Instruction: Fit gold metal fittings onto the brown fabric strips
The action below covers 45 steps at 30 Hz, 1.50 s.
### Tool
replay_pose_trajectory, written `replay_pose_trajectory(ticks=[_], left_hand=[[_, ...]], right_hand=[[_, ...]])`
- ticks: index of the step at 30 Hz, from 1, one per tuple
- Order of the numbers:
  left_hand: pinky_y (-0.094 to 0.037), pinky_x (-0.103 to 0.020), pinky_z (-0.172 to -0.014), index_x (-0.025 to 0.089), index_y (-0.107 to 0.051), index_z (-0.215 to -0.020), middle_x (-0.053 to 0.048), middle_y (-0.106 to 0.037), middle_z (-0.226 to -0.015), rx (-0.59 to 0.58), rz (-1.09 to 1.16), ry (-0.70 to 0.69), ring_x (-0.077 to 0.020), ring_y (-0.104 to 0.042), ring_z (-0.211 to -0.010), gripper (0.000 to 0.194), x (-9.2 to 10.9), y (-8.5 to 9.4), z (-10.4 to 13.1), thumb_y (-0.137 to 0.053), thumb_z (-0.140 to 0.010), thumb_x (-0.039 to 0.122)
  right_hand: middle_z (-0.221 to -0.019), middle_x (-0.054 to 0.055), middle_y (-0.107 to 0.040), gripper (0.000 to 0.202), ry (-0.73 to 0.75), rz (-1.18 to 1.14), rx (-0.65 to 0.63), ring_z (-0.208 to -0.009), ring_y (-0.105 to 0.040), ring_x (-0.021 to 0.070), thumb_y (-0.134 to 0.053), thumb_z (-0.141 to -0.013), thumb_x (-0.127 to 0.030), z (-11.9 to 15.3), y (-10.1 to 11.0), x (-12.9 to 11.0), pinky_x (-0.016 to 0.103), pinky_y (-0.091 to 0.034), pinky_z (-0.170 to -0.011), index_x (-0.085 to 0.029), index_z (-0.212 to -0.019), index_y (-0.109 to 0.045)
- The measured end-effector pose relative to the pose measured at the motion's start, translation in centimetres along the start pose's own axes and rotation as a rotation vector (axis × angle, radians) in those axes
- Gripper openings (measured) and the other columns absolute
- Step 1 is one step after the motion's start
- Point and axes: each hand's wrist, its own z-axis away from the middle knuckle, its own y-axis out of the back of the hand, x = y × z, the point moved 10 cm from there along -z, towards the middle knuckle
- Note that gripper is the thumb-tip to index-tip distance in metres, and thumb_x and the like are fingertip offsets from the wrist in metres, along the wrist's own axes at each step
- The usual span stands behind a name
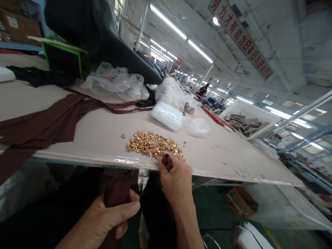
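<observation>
Left hand: nearest you, below the table's near edge; your fingers curl around a brown bundle, thumb laid along it. An even, firm grip should stop the folds slipping out of line.
Brown strips: at left on the table, some hanging over its near edge. Give them room with your left arm, as a snag could drag them down.
Loose plastic: far left of the pile; best left out of your reach.
Lone gold piece: just left of the pile, easy to overlook.
Gold pieces: heaped in the middle, close to the near edge. Small, light finger movements would suit them; a broad sweep could send some to the floor.
Right hand: at the pile's near right side, fingers curled in, thumb and forefinger closed around a dark brown end. Whether your fingertips also hold or touch gold, you cannot tell here. A low, steady wrist should help.
Stray pieces: about 2, just right of the pile; mind your knuckles there.
</observation>
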Motion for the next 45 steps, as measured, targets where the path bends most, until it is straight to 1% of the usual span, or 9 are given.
replay_pose_trajectory(ticks=[3,6,20,24,28,31,34,38,45], left_hand=[[-0.032,-0.021,-0.039,0.018,-0.072,-0.070,0.007,-0.048,-0.033,-0.007,0.040,0.001,-0.0080,-0.038,-0.033,0.040,0.0,0.1,0.1,-0.098,-0.051,0.044],[-0.032,-0.020,-0.040,0.018,-0.072,-0.069,0.006,-0.051,-0.035,-0.023,0.049,-0.005,-0.0073,-0.039,-0.033,0.041,0.2,0.0,0.4,-0.097,-0.053,0.046],[-0.029,-0.021,-0.040,0.019,-0.068,-0.063,0.009,-0.046,-0.036,-0.065,-0.035,-0.053,-0.0066,-0.034,-0.032,0.033,0.5,-0.2,0.2,-0.089,-0.065,0.045],[-0.031,-0.020,-0.040,0.018,-0.069,-0.063,0.008,-0.046,-0.037,-0.055,0.004,-0.046,-0.0075,-0.039,-0.036,0.038,0.5,-0.3,0.2,-0.093,-0.060,0.047],[-0.033,-0.020,-0.040,0.016,-0.071,-0.066,0.006,-0.056,-0.048,-0.030,0.087,-0.043,-0.0061,-0.040,-0.039,0.041,0.7,-0.3,0.4,-0.097,-0.056,0.046],[-0.035,-0.019,-0.042,0.016,-0.073,-0.072,0.004,-0.062,-0.059,-0.042,0.156,-0.036,-0.0061,-0.042,-0.044,0.039,0.5,-0.4,0.6,-0.095,-0.062,0.047],[-0.036,-0.020,-0.043,0.016,-0.074,-0.074,0.002,-0.063,-0.061,-0.085,0.206,0.019,-0.0065,-0.042,-0.045,0.038,-0.3,-0.7,0.7,-0.093,-0.067,0.048],[-0.036,-0.018,-0.045,0.015,-0.073,-0.069,0.004,-0.054,-0.052,-0.117,0.214,0.084,-0.0070,-0.042,-0.047,0.039,-1.1,-0.9,1.0,-0.095,-0.064,0.047],[-0.035,-0.017,-0.045,0.018,-0.074,-0.072,0.006,-0.050,-0.046,-0.083,0.225,0.046,-0.0068,-0.042,-0.044,0.037,-0.1,-0.9,1.0,-0.098,-0.058,0.043]], right_hand=[[-0.091,0.007,-0.071,0.011,0.037,0.318,-0.025,-0.079,-0.065,0.0224,-0.068,-0.088,-0.011,-0.1,-0.8,-1.1,0.030,-0.038,-0.065,-0.021,-0.086,-0.073],[-0.090,0.005,-0.070,0.010,0.054,0.430,-0.041,-0.076,-0.064,0.0213,-0.068,-0.089,-0.012,0.2,-1.2,-1.4,0.030,-0.032,-0.060,-0.021,-0.085,-0.068],[-0.094,0.005,-0.076,0.017,0.034,0.525,-0.075,-0.081,-0.070,0.0247,-0.071,-0.085,-0.008,0.4,-1.2,-1.5,0.032,-0.032,-0.061,-0.022,-0.094,-0.070],[-0.088,0.007,-0.075,0.009,0.045,0.534,-0.045,-0.076,-0.069,0.0256,-0.070,-0.086,-0.011,0.1,-1.4,-1.5,0.032,-0.031,-0.059,-0.020,-0.089,-0.069],[-0.079,0.007,-0.073,0.008,0.103,0.422,0.014,-0.072,-0.067,0.0247,-0.067,-0.085,-0.009,-0.1,-1.3,-1.7,0.031,-0.036,-0.061,-0.018,-0.084,-0.066],[-0.070,0.003,-0.068,0.009,0.102,0.153,0.042,-0.064,-0.063,0.0202,-0.066,-0.086,-0.016,0.8,0.0,-1.4,0.029,-0.041,-0.061,-0.019,-0.077,-0.065],[-0.064,-0.001,-0.065,0.015,0.098,-0.203,-0.109,-0.056,-0.060,0.0149,-0.064,-0.089,-0.025,2.9,0.1,-1.7,0.024,-0.042,-0.053,-0.019,-0.076,-0.067],[-0.067,0.001,-0.069,0.009,0.201,-0.382,-0.311,-0.056,-0.061,0.0124,-0.070,-0.082,-0.018,6.1,-1.0,-3.6,0.021,-0.044,-0.053,-0.017,-0.073,-0.072],[-0.070,0.000,-0.074,0.005,0.131,-0.606,-0.177,-0.058,-0.065,0.0116,-0.073,-0.088,-0.018,7.3,-1.5,-1.7,0.018,-0.050,-0.054,-0.020,-0.084,-0.076]])
